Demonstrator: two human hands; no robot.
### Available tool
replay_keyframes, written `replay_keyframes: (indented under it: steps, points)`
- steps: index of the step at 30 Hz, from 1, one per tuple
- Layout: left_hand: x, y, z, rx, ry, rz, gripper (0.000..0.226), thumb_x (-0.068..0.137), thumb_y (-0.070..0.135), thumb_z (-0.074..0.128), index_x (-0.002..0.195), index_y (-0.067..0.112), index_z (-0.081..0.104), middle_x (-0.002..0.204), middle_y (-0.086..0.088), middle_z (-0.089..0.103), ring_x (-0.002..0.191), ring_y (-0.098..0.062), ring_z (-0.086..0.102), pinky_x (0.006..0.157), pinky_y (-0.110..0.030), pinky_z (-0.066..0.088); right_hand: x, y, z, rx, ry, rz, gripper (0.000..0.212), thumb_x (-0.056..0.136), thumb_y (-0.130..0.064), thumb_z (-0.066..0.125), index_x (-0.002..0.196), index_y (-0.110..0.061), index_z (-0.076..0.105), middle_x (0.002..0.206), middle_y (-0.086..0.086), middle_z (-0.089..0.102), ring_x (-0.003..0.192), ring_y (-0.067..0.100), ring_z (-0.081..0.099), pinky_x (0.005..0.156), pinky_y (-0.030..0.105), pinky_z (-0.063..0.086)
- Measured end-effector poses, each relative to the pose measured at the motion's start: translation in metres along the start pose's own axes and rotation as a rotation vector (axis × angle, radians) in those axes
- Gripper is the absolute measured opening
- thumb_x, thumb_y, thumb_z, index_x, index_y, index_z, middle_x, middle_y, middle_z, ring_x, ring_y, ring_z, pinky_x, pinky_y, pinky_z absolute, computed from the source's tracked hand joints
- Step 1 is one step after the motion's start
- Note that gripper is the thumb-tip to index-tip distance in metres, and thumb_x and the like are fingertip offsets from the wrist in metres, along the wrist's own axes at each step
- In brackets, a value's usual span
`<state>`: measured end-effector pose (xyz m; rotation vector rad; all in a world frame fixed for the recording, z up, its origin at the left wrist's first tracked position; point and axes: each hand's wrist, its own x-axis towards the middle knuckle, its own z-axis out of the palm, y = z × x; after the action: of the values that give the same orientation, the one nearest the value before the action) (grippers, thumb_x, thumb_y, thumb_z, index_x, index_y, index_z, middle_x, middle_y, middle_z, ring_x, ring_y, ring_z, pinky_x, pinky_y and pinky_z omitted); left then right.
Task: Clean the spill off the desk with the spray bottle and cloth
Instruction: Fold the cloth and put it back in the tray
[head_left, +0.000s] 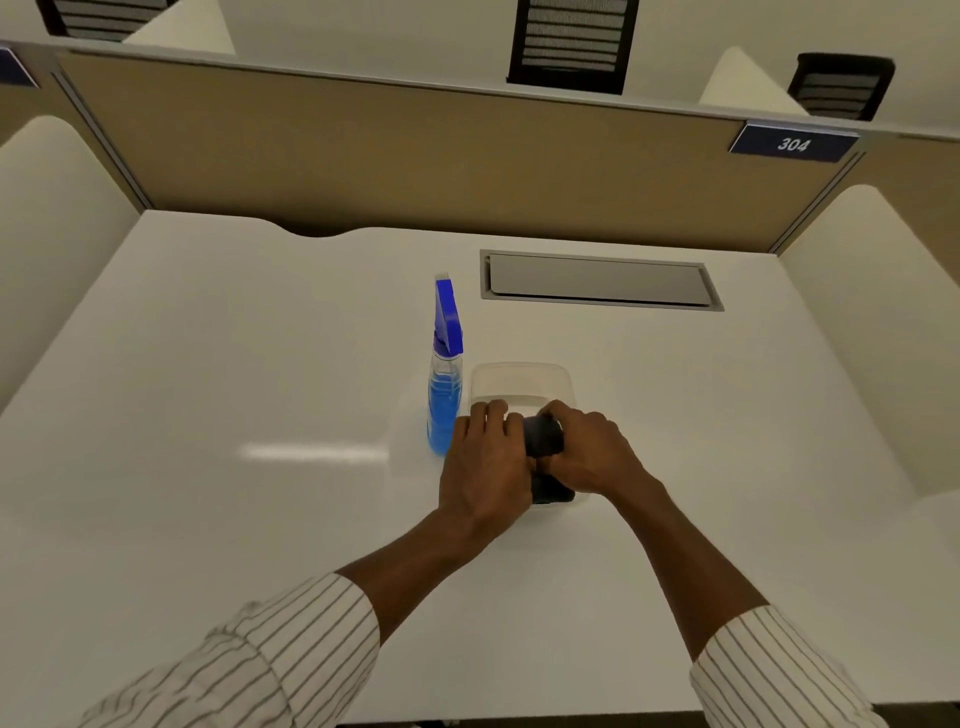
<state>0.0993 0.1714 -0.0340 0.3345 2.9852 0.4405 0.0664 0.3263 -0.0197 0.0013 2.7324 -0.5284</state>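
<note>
A clear spray bottle (445, 400) with blue liquid and a blue trigger head stands upright on the white desk (234, 389). Just right of it sits a clear plastic container (519, 382). A dark cloth (543, 436) is bunched over the container's near half. My left hand (485, 462) presses on the cloth's left side, and my right hand (587, 449) grips its right side. Both hands close around the cloth, hiding most of it. No spill shows on the desk surface.
A grey cable hatch (597, 280) is set into the desk behind the container. A tan partition (389, 156) closes the back, with a blue "304" sign (793, 144) at its right. White side dividers flank the desk.
</note>
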Motion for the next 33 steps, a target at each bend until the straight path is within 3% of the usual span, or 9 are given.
replay_keyframes:
  steps: [5, 8, 10, 12, 16, 18, 23, 29, 33]
  points:
    - [-0.009, 0.007, 0.007, -0.020, -0.089, 0.059, 0.064, 0.093, 0.028, 0.079, 0.146, 0.007, 0.052, 0.146, -0.013, 0.055, 0.135, -0.028, 0.052, 0.112, -0.038, 0.048, 0.003, -0.007, 0.004, -0.233, -0.039, -0.062, 0.049, 0.089, -0.035, 0.069, 0.130, -0.014, 0.053, 0.118, 0.013, 0.068, 0.100, 0.033, 0.068, 0.082, 0.039, 0.055]
    - [-0.008, 0.009, 0.006, -0.030, -0.148, 0.068, 0.066, 0.096, 0.024, 0.077, 0.151, 0.008, 0.046, 0.151, -0.012, 0.050, 0.139, -0.025, 0.049, 0.112, -0.036, 0.050, 0.003, -0.013, 0.011, -0.397, -0.033, -0.084, 0.076, 0.096, -0.029, 0.065, 0.154, 0.001, 0.028, 0.139, 0.023, 0.051, 0.110, 0.039, 0.066, 0.088, 0.042, 0.054]
    - [-0.006, 0.009, 0.004, -0.047, -0.169, 0.071, 0.069, 0.096, 0.023, 0.077, 0.154, 0.008, 0.043, 0.152, -0.012, 0.051, 0.139, -0.025, 0.049, 0.114, -0.036, 0.048, 0.000, -0.017, 0.013, -0.470, -0.003, -0.111, 0.083, 0.097, -0.024, 0.065, 0.158, 0.003, 0.017, 0.147, 0.025, 0.044, 0.108, 0.039, 0.067, 0.086, 0.044, 0.056]
    - [-0.004, 0.008, 0.003, -0.070, -0.171, 0.075, 0.072, 0.096, 0.024, 0.078, 0.156, 0.008, 0.041, 0.153, -0.012, 0.051, 0.139, -0.025, 0.049, 0.115, -0.036, 0.047, -0.005, -0.018, 0.015, -0.529, 0.077, -0.164, 0.081, 0.095, -0.024, 0.068, 0.157, 0.002, 0.024, 0.145, 0.024, 0.047, 0.107, 0.037, 0.068, 0.081, 0.042, 0.057]
    - [-0.002, 0.004, 0.004, -0.095, -0.195, 0.088, 0.073, 0.100, 0.028, 0.074, 0.159, 0.010, 0.035, 0.159, -0.012, 0.045, 0.143, -0.025, 0.046, 0.119, -0.035, 0.042, -0.013, -0.010, 0.011, -0.517, 0.196, -0.277, 0.064, 0.072, -0.021, 0.090, 0.129, -0.008, 0.064, 0.120, 0.015, 0.066, 0.103, 0.030, 0.066, 0.066, 0.037, 0.059]
    - [-0.002, 0.002, 0.003, -0.107, -0.219, 0.073, 0.073, 0.102, 0.029, 0.070, 0.161, 0.012, 0.030, 0.163, -0.011, 0.041, 0.147, -0.024, 0.043, 0.122, -0.035, 0.037, -0.013, -0.003, 0.012, -0.411, 0.169, -0.316, 0.058, 0.073, -0.016, 0.087, 0.126, -0.013, 0.066, 0.119, 0.011, 0.064, 0.104, 0.029, 0.063, 0.065, 0.039, 0.061]
    - [-0.003, -0.001, 0.002, -0.178, -0.351, 0.007, 0.072, 0.107, 0.024, 0.062, 0.165, 0.012, 0.019, 0.171, -0.011, 0.029, 0.156, -0.024, 0.033, 0.127, -0.033, 0.022, -0.009, 0.007, 0.014, -0.430, 0.139, -0.273, 0.034, 0.082, -0.017, 0.079, 0.113, -0.010, 0.067, 0.116, 0.010, 0.059, 0.098, 0.026, 0.061, 0.070, 0.035, 0.056]
    - [0.009, 0.001, 0.000, -0.157, -0.449, -0.053, 0.066, 0.106, 0.030, 0.065, 0.160, 0.012, 0.032, 0.164, -0.011, 0.043, 0.149, -0.025, 0.044, 0.126, -0.036, 0.027, -0.005, 0.008, 0.024, -0.468, 0.069, -0.214, 0.035, 0.067, -0.014, 0.093, 0.093, -0.006, 0.071, 0.104, 0.015, 0.064, 0.081, 0.026, 0.065, 0.060, 0.035, 0.058]
    - [0.014, 0.007, -0.010, -0.129, -0.497, -0.051, 0.068, 0.105, 0.026, 0.067, 0.161, 0.013, 0.031, 0.165, -0.011, 0.042, 0.150, -0.027, 0.043, 0.127, -0.037, 0.027, -0.002, 0.013, 0.017, -0.367, 0.093, -0.232, 0.034, 0.085, -0.021, 0.078, 0.114, -0.009, 0.066, 0.116, 0.010, 0.061, 0.088, 0.022, 0.060, 0.069, 0.030, 0.050]
